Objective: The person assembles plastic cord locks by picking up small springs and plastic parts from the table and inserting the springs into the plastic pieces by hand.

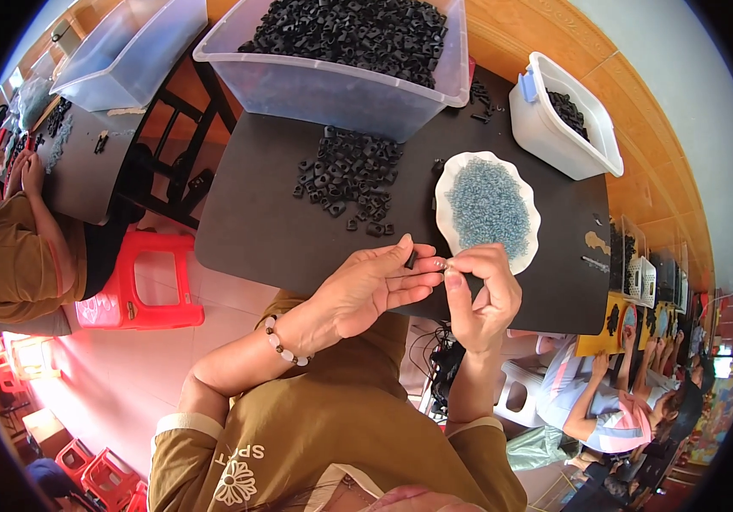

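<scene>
The black part (411, 259) was small, dark and stubby, its finer shape partly covered by fingers. It sat in the left hand (375, 286) near the edge of the surface (247, 196), its grip light between thumb and fingers. The right hand (484, 294) had its grip pinched, thumb to forefinger, on a tiny pale bit (440, 264), too small to make out. A white plate (445, 200) held bluish beads (490, 205).
</scene>
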A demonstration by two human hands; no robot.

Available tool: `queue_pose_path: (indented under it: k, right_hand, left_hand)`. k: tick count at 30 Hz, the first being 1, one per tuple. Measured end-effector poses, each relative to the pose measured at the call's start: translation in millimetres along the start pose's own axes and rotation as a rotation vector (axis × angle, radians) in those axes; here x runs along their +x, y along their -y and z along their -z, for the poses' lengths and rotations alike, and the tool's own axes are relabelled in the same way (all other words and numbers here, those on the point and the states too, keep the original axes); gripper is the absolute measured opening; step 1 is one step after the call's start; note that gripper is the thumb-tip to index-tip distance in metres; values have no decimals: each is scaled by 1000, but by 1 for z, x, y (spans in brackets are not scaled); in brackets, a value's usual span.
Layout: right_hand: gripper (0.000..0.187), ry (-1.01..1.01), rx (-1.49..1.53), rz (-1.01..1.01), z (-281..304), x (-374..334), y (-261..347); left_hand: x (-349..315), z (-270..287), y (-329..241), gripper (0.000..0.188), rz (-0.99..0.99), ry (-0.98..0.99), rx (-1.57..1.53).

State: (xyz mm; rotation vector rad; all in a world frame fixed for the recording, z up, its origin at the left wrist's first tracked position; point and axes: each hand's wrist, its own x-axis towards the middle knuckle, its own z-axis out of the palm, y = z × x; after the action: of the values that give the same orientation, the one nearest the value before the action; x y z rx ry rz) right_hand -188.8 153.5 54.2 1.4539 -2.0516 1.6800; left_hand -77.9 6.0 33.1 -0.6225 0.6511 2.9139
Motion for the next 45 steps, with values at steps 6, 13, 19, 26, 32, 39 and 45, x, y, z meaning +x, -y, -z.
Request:
queue_pose_path:
  k: [6, 13, 19, 26, 32, 39, 45]
  right_hand:
    - [15, 53, -82, 89, -13, -9, 10]
    - [17, 62, -159, 28, -22, -15, 9]
    - [13, 128, -141, 27, -26, -17, 11]
    - [11, 124, -47, -13, -31, -19, 10]
    - [12, 122, 96, -83, -37, -21, 6]
    - [8, 154, 37, -107, -42, -21, 12]
    - [9, 186, -141, -45, -41, -15, 26]
  left_hand:
    - [-11, 2, 2, 33, 28, -26, -98]
    - [-16, 8, 11, 34, -57, -4, -10]
    - [-22, 14, 18, 35, -84, -4, 21]
    - [-28, 19, 14, 32, -67, 14, -39]
    - [-34, 27, 14, 28, -18, 52, -112]
    - [-37, 33, 12, 30, -5, 62, -135]
    - [-40, 31, 12, 34, -99, 2, 19]
